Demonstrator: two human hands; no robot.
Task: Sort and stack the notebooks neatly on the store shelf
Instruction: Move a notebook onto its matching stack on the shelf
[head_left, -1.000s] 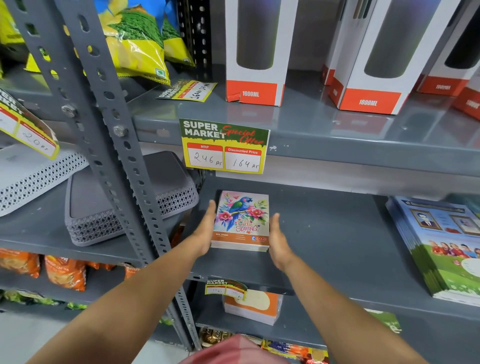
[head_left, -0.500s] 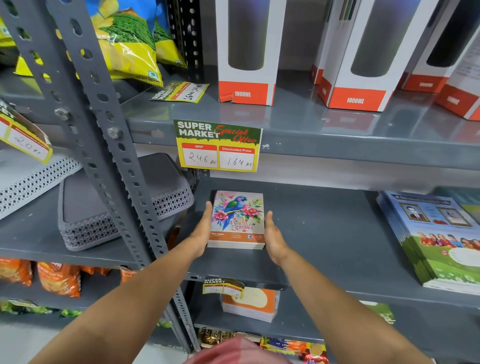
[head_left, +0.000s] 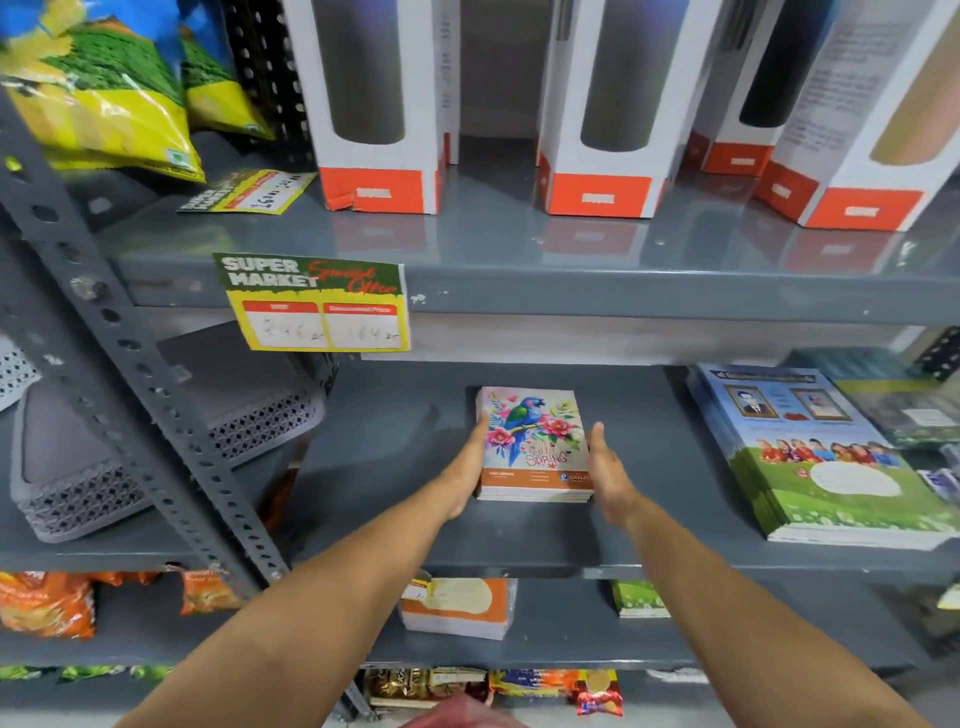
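A small stack of notebooks with a parrot and "Spring" cover lies flat on the grey middle shelf. My left hand is pressed flat against the stack's left side. Along its right side lies my right hand, the palm at the lower right corner and the fingertips slightly off the edge. The stack is held between both palms. A larger stack of notebooks with a green and blue cover sits further right on the same shelf.
A slanted perforated metal post and grey plastic baskets stand to the left. A yellow price tag hangs from the upper shelf, which holds boxed bottles. On the shelf below lie an orange notebook stack and a green one.
The small stack has slid to the right and deeper on the shelf between my hands, closer to the large notebooks. My head has moved nearer.
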